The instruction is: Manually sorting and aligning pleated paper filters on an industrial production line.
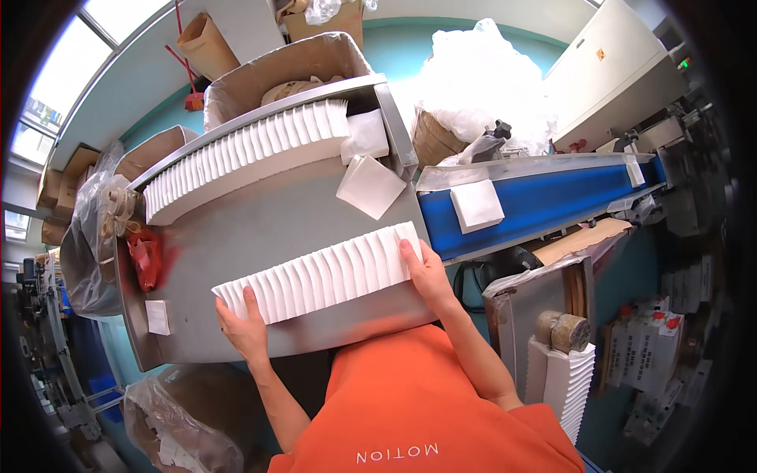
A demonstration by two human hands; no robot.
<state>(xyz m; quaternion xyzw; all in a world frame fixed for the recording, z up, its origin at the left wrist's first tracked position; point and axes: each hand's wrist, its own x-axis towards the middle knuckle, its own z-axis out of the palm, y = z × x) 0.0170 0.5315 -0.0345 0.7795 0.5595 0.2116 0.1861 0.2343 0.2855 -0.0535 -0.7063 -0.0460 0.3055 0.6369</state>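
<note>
At the near side of the grey metal counter [268, 225], a long row of white folded paper bundles [319, 273] slanted, its right end farther off than its left. The left hand [246, 331] had its fingers grasping the left end, the right hand [430, 277] its fingers grasping the right – the row was held between them. A small white square packet [158, 317] lay by the counter's left edge, a crumpled red plastic bag [145, 258] beyond it. Right of the counter, a blue conveyor belt [544, 206] carried a white square paper stack [477, 206]. Farther off, a curved row of white folded paper [252, 151] lined the counter's far rim.
</note>
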